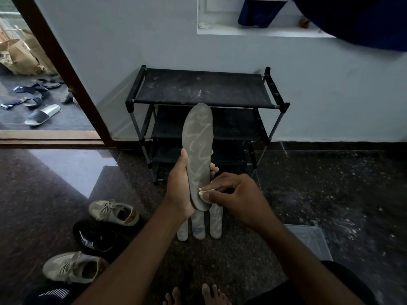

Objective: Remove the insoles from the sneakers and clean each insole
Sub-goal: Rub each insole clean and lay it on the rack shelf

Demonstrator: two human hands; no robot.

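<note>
My left hand [179,186] grips a grey insole [198,139] with pale wavy marks, held upright in front of the shoe rack. My right hand [233,194] pinches a small white cloth [203,192] and presses it against the insole's lower end. Three more insoles [199,225] lie side by side on the floor just below my hands. On the left of the floor stand two beige sneakers [114,212] [72,267] with a black sneaker [94,238] between them. Another black shoe [50,293] shows at the bottom edge.
A black three-tier shoe rack [204,89] stands against the wall ahead. A clear plastic lid or box [308,241] lies on the floor to the right. An open doorway [55,62] on the left shows slippers [41,113] outside. My bare feet [198,296] are at the bottom.
</note>
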